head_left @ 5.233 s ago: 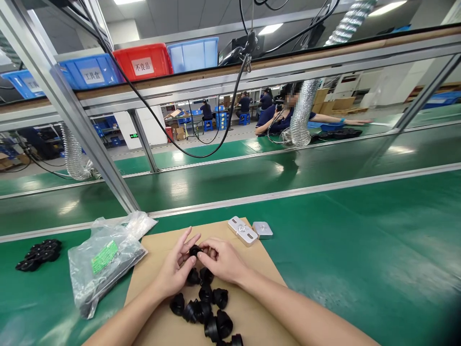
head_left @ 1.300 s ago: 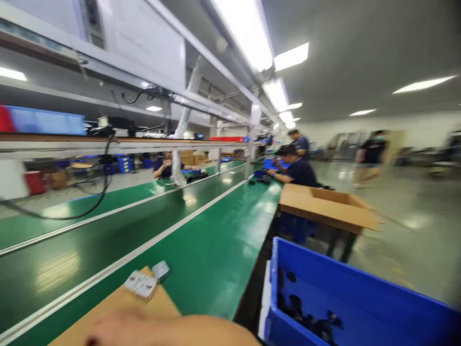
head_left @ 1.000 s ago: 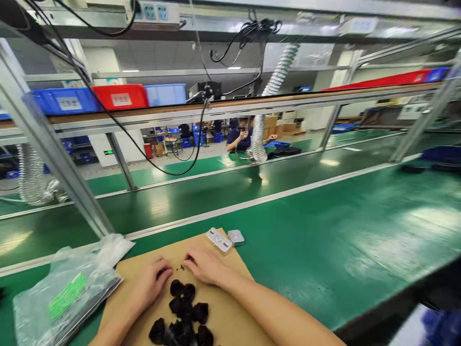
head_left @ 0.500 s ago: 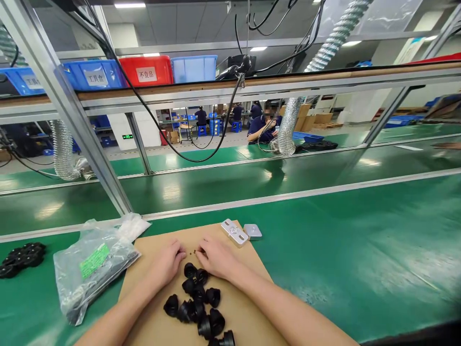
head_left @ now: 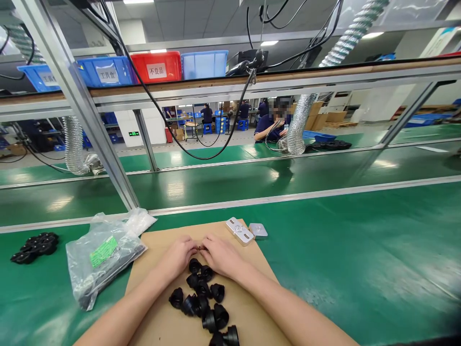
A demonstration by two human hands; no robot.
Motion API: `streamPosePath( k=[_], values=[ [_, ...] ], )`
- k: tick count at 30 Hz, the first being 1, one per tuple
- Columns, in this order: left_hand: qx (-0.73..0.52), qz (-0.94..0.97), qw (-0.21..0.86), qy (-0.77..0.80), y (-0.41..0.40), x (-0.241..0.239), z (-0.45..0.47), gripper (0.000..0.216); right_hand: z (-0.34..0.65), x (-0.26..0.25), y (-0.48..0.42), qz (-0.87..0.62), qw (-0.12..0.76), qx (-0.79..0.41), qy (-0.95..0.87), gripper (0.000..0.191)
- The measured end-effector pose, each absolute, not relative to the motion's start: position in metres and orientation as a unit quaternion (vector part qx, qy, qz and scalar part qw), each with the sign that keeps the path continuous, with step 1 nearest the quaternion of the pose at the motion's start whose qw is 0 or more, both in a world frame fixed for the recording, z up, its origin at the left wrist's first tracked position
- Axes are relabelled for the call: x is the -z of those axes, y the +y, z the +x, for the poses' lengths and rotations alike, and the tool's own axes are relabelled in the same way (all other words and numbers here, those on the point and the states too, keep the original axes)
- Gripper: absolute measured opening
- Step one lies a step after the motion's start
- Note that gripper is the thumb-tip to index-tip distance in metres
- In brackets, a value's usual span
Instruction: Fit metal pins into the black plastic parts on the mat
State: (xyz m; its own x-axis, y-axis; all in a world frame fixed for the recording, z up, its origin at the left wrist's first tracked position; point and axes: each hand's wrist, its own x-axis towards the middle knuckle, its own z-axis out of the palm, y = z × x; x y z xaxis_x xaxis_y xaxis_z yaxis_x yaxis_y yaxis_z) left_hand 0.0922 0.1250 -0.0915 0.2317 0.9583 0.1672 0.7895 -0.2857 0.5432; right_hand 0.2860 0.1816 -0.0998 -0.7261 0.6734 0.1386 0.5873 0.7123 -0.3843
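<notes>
Over the brown cardboard sheet (head_left: 248, 293), my left hand (head_left: 181, 255) and my right hand (head_left: 218, 254) meet fingertip to fingertip. Both are closed in a pinch. Tiny brass-coloured pieces (head_left: 199, 248) show right between the fingertips, too small to name; whether they are held or lie on the sheet is hard to tell. Just below my fingers lies a loose group of black plastic fittings (head_left: 200, 288), hollow and round-mouthed, several of them touching. Beyond my right hand sit a silver metal block with slots (head_left: 239, 231) and a smaller silver block (head_left: 258, 230).
A clear plastic bag with a green label (head_left: 104, 254) lies left of the cardboard, near black round parts (head_left: 35, 246). A metal frame post (head_left: 97, 139) rises behind it. Blue and red bins (head_left: 156, 67) stand on the overhead shelf. A co-worker (head_left: 270, 126) sits across the line.
My two hands have come together, closing the gap where a few tiny pieces lay on the cardboard. The view has shifted slightly, so the scene sits a little further right.
</notes>
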Motion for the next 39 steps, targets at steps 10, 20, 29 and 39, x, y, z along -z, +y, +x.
streamPosePath(
  k=[10, 20, 29, 39],
  values=[
    [-0.265, 0.736, 0.160, 0.602, 0.121, 0.101, 0.089, 0.022, 0.287, 0.107, 0.183, -0.364, 0.128, -0.138, -0.912, 0.015],
    [-0.406, 0.602, 0.324, 0.607, 0.124, 0.105, 0.080, 0.024, 0.277, 0.108, 0.180, -0.379, 0.139, -0.158, -0.901, 0.014],
    [-0.502, 0.401, 0.548, 0.536, 0.120, 0.096, 0.084, 0.034, 0.277, 0.099, 0.180, -0.338, 0.109, -0.090, -0.931, 0.019],
    [-0.532, 0.210, 0.671, 0.472, 0.125, 0.084, 0.069, 0.013, 0.280, 0.103, 0.189, -0.349, 0.164, -0.145, -0.911, 0.009]
  ],
)
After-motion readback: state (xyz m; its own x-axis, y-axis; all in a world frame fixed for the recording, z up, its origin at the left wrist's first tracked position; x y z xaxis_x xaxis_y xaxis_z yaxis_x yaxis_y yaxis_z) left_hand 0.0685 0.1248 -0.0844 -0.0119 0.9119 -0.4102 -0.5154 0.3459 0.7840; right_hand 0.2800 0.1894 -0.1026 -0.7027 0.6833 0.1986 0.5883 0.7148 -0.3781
